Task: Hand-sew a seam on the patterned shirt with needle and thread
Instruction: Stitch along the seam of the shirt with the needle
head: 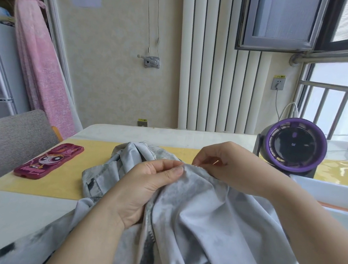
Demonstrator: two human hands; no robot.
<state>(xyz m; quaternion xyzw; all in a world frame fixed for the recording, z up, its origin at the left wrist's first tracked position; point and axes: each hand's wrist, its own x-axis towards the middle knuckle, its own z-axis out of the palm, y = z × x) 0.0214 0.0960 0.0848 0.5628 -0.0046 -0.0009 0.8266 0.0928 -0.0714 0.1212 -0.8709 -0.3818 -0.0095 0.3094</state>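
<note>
Grey shirt (202, 222) pinched in left hand (147, 185), right hand (225, 166) pinching needle (195, 164); socket labels (279, 76) illegible

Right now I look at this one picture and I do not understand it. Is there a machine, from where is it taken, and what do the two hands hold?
There is no machine here. A person wears a camera on the head, so you look forward and down at their own two bare hands. The left hand pinches a fold of the grey patterned shirt, which lies bunched on the table. The right hand pinches a thin needle at the shirt's edge, close to the left thumb. The thread is too fine to see. Also on the table are a pink phone case to the left and a purple fan at the back right.
</note>
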